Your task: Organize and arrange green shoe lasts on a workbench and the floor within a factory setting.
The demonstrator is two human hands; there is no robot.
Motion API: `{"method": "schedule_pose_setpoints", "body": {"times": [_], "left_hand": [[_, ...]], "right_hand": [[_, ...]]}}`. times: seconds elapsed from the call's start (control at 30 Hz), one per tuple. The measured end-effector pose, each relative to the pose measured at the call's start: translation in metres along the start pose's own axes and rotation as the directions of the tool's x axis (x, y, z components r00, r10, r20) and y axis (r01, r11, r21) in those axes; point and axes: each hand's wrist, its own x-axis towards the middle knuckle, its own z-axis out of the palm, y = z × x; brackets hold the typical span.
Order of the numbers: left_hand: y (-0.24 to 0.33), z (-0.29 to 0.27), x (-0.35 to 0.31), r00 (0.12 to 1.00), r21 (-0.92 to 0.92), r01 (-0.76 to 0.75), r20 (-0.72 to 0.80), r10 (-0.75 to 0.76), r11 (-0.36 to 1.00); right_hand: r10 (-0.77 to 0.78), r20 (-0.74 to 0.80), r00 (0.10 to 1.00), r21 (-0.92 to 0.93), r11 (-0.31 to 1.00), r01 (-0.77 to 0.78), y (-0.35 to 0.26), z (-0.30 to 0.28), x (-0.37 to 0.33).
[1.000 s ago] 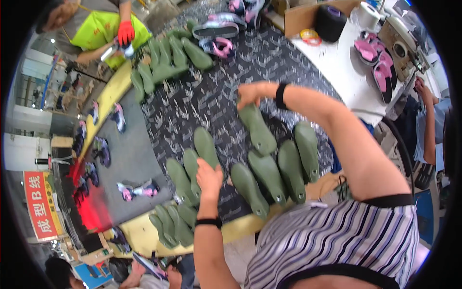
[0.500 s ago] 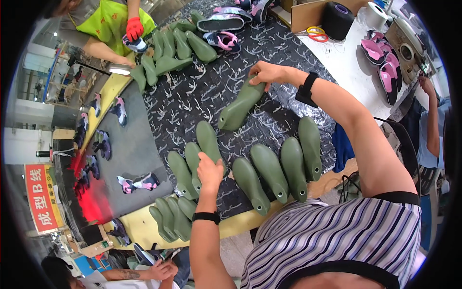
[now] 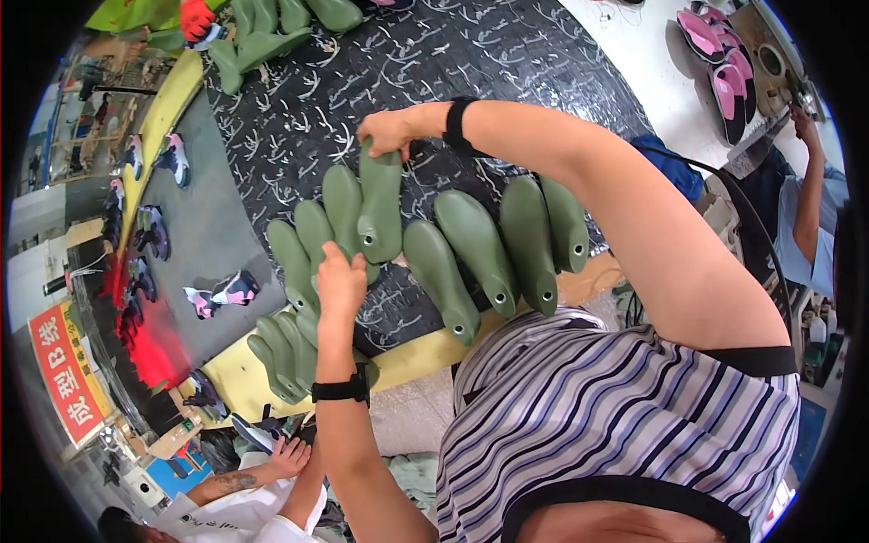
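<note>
My right hand [image 3: 387, 133] grips a green shoe last [image 3: 380, 195] by its toe end, with its holed heel end toward me. This last hangs right beside a row of green lasts lying on the dark patterned table cover [image 3: 507, 81]. My left hand [image 3: 341, 282] is closed at the heel end of another green shoe last [image 3: 342, 201] in that row; its fingers hide that end. Further left in the row lies a green last [image 3: 291, 258]. A second group, with a wide green last [image 3: 475, 244], lies to the right, heel holes toward me.
Smaller lasts [image 3: 281, 362] stand on the yellow table edge [image 3: 398, 353]. Far left, a co-worker's red-gloved hand [image 3: 195, 20] is near more lasts [image 3: 262, 54]. Shoes [image 3: 222, 294] lie on a grey conveyor [image 3: 213, 235]. Pink-lined shoes [image 3: 727, 86] sit on a white table [image 3: 625, 45].
My right hand has brought its last left and toward me, next to the row, and its heel end now points at me. My left hand stays at the row. The whole view has shifted.
</note>
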Motion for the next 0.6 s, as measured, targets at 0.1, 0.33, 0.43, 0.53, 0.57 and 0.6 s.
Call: {"method": "schedule_pose_setpoints", "body": {"times": [0.1,0.33,0.43,0.53,0.57,0.6], "left_hand": [[0.005,-0.001,-0.015,1.000,0.106,-0.001,0.031,-0.002,0.994],[0.057,0.030,-0.097,0.914,-0.091,-0.315,-0.298,0.276,0.945],[0.073,0.082,-0.120,0.900,-0.139,-0.378,-0.289,0.327,0.915],[0.070,0.096,-0.118,0.876,-0.117,-0.440,-0.273,0.397,0.890],[0.063,0.095,-0.118,0.883,-0.183,-0.446,-0.251,0.397,0.876],[0.059,0.093,-0.119,0.873,-0.196,-0.466,-0.264,0.411,0.863]], "right_hand": [[-0.256,0.033,0.966,-0.562,0.795,0.230,0.000,0.003,-0.016],[0.005,-0.298,0.954,-0.345,0.932,-0.113,0.035,-0.060,-0.175],[-0.057,-0.117,0.992,-0.366,0.930,0.010,0.031,-0.024,-0.202],[-0.134,0.153,0.979,-0.509,0.838,0.194,0.034,0.013,-0.175],[-0.113,0.201,0.973,-0.543,0.814,0.207,0.028,0.021,-0.157],[-0.113,0.222,0.969,-0.536,0.815,0.218,0.021,0.027,-0.140]]}}
